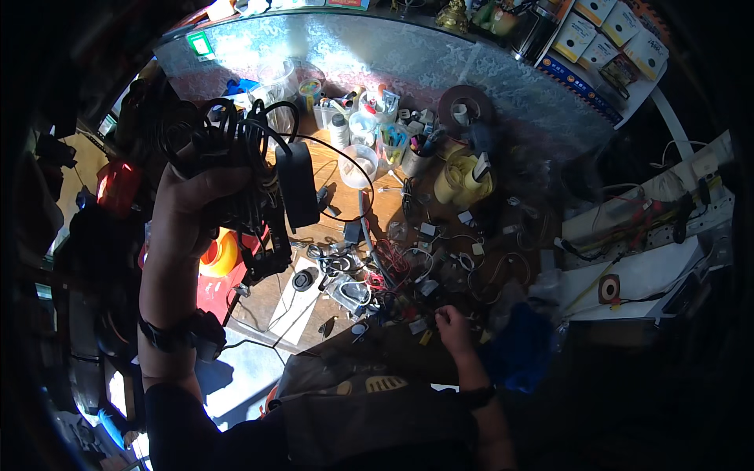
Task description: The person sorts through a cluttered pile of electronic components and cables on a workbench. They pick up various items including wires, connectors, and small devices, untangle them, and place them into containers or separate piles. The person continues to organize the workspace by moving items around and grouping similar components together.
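My left hand (208,192) is raised over the left side of the table, closed round a thick bundle of black cables (228,133). A black power adapter (297,184) hangs at the bundle's right side, and one loose cable loops out to the right. My right hand (453,326) is low at the near edge of the table, fingers curled together. What those fingers hold, if anything, is too small to make out. Just left of it lies a tangle of thin wires (385,267), red, white and black, with small connectors among them.
Clear plastic cups (359,166), a white bottle (339,131) and a yellow tub (452,184) stand along the back. Behind them rises a patterned grey panel (424,59). A dark blue cloth (522,345) is right of my right hand. An orange roll (220,255) sits at the left.
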Demonstrator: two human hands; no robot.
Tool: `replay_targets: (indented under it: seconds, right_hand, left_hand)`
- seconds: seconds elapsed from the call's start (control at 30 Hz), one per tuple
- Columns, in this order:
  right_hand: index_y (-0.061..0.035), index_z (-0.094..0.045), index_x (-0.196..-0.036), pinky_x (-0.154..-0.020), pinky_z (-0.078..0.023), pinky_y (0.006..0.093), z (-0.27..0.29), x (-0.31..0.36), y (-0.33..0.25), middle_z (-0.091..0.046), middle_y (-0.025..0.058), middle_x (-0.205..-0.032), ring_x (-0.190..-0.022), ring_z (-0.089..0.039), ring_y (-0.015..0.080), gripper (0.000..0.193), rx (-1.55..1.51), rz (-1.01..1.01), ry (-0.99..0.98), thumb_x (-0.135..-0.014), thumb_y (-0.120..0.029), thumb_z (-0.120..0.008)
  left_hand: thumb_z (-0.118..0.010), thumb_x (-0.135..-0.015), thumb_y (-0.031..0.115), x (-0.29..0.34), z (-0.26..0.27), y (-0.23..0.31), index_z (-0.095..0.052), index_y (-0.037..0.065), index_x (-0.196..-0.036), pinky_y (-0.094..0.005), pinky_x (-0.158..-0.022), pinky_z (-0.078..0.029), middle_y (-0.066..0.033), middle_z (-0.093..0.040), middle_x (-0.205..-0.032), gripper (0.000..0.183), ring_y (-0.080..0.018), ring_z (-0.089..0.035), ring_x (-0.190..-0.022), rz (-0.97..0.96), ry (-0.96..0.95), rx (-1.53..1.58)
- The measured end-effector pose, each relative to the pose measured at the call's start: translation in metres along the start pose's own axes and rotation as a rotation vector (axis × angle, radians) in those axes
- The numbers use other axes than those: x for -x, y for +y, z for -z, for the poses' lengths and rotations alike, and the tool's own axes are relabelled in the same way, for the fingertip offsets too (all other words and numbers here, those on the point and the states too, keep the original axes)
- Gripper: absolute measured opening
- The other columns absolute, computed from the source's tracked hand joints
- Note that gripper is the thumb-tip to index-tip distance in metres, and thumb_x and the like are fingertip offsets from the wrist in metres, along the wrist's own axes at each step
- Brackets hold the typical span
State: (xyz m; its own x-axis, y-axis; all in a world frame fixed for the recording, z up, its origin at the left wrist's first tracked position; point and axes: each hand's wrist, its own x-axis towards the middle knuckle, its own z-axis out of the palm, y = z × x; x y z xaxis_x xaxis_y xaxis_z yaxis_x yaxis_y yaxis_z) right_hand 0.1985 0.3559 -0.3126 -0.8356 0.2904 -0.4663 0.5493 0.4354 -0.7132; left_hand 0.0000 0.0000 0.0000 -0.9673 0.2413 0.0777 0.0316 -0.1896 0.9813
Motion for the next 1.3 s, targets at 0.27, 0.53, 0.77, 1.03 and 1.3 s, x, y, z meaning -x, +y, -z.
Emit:
replay_targets:
  seconds: [0.27,0.53,0.77,1.03,1.3]
  right_hand:
    - [-0.0019,-0.046,-0.127,-0.098,-0.037,0.0377,0.049,0.035,-0.092,-0.041,0.0162,-0.133,-0.123,-0.042,0.0293,0.052,-0.114,0.621,0.299,-0.083,-0.023,-0.065]
    - [-0.0053,-0.011,-0.144,-0.107,-0.024,0.0383,0.067,0.075,-0.169,-0.026,0.0118,-0.142,-0.131,-0.027,0.0211,0.103,-0.858,0.718,-0.184,-0.068,-0.015,-0.08]
    - [-0.0041,-0.022,-0.137,-0.098,-0.038,0.036,0.086,0.072,-0.156,-0.04,0.0116,-0.13,-0.119,-0.043,0.0224,0.092,-0.727,0.866,0.201,-0.066,-0.01,-0.081]
    - [-0.0046,-0.034,-0.132,-0.096,-0.04,0.0352,0.124,0.067,-0.146,-0.051,0.0101,-0.121,-0.114,-0.05,0.0212,0.076,-0.717,0.635,0.255,-0.068,-0.007,-0.076]
    - [-0.0027,-0.038,-0.127,-0.091,-0.044,0.032,0.24,0.027,-0.144,-0.055,0.0097,-0.114,-0.106,-0.055,0.0189,0.069,-0.696,0.737,0.285,-0.067,-0.004,-0.073]
  left_hand:
    - [-0.066,-0.069,-0.005,0.001,-0.083,-0.025,-0.059,0.0,-0.104,-0.0275,-0.076,-0.05,-0.0074,-0.066,-0.094,0.036,-0.0147,-0.063,-0.086,0.149,-0.256,-0.125]
    - [-0.07,-0.072,-0.004,0.022,-0.183,-0.079,-0.058,0.002,-0.103,-0.0267,-0.078,-0.048,-0.0036,-0.065,-0.094,0.034,-0.0109,-0.059,-0.086,0.289,-0.556,-0.06]
    - [-0.056,-0.08,0.012,0.031,-0.227,-0.117,-0.049,0.003,-0.119,-0.0293,-0.086,-0.045,-0.0078,-0.057,-0.108,0.04,-0.0159,-0.055,-0.1,0.436,-0.563,0.193]
    - [-0.056,-0.083,0.01,0.031,-0.27,-0.136,-0.047,0.004,-0.123,-0.0274,-0.089,-0.04,-0.0038,-0.055,-0.109,0.041,-0.0126,-0.05,-0.101,0.516,-0.595,0.332]
    - [-0.055,-0.083,0.005,-0.037,-0.356,-0.131,-0.057,0.002,-0.107,-0.0277,-0.091,-0.039,-0.0064,-0.053,-0.111,0.024,-0.0145,-0.05,-0.104,0.108,-0.769,0.297]
